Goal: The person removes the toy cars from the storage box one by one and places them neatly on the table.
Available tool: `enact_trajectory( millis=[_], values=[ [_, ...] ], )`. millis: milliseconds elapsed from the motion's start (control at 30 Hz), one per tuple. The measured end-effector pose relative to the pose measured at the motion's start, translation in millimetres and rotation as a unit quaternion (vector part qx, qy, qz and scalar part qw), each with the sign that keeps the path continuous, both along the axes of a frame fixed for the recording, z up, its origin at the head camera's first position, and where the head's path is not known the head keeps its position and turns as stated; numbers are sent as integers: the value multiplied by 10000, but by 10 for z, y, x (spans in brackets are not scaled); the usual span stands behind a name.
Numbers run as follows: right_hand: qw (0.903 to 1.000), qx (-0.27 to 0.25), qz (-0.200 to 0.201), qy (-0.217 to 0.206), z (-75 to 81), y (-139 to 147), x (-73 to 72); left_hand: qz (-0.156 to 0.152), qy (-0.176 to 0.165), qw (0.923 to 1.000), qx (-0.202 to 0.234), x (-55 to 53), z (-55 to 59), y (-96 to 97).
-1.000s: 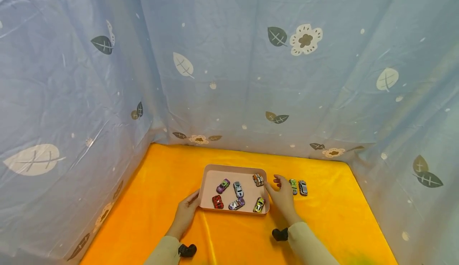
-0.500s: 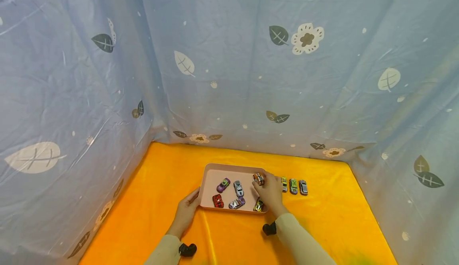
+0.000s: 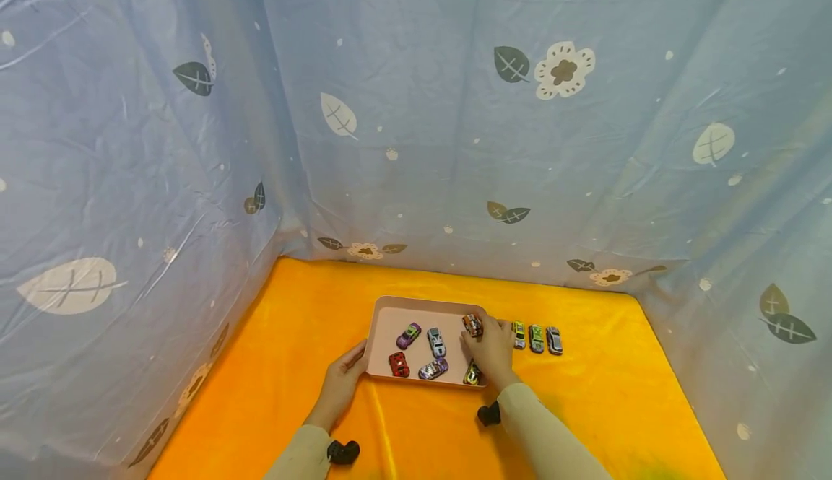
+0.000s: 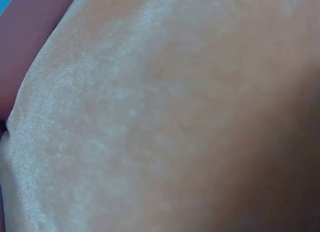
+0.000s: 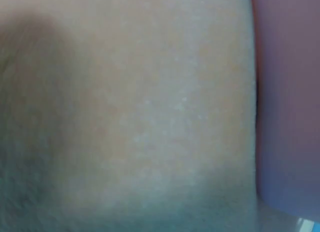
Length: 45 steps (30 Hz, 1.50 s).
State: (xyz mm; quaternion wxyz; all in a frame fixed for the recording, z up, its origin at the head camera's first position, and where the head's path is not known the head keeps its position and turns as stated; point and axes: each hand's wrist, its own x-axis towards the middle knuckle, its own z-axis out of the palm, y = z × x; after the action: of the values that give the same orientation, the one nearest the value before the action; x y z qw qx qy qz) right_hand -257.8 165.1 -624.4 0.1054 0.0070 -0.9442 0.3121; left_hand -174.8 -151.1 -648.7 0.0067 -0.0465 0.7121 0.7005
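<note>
A shallow pink tray (image 3: 422,310) lies on the orange cloth. In it are a purple-green toy car (image 3: 409,336), a white one (image 3: 436,342), a red one (image 3: 399,364), a purple-white one (image 3: 433,369), a yellow one (image 3: 472,374) and an orange one (image 3: 472,325). My left hand (image 3: 340,385) grips the tray's left edge. My right hand (image 3: 492,352) reaches over the right rim, thumb and fingers about the orange car, partly hiding it and the yellow car. Skin fills most of both wrist views, beside a strip of the tray (image 4: 30,47).
Right of the tray, a yellow toy car (image 3: 518,335), a green one (image 3: 536,338) and a silver one (image 3: 554,341) stand in a row on the orange cloth (image 3: 604,393). Patterned blue curtains (image 3: 416,177) enclose the back and sides.
My right hand has moved left from beside the row of cars to the orange car in the tray, uncovering the yellow car in the row. My left hand stays at the tray.
</note>
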Motion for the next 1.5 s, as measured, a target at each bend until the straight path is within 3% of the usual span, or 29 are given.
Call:
enact_trajectory(
  millis=[167,467,667,1033,1233,1500],
  values=[
    [9999,94,38,53,-26,16,16,-19,107,9999,10,1,14,9],
    [9999,114,82,37,-8,23,45,45,3,10000,5,2,10,8],
    [9987,437,243,-25,-8,27,48,6,-31,10000,29,19,41,8],
    [9977,610,272,-84,20,13,62,-29,-6,10000,16,-14,-30,-3],
    [9978,584,268,-174,81,38,75,-1,113,9999,-87,-35,-54,-13],
    [9991,371,134,150,208,112,135,5,-32,10000,-18,-21,-36,-6]
  ],
)
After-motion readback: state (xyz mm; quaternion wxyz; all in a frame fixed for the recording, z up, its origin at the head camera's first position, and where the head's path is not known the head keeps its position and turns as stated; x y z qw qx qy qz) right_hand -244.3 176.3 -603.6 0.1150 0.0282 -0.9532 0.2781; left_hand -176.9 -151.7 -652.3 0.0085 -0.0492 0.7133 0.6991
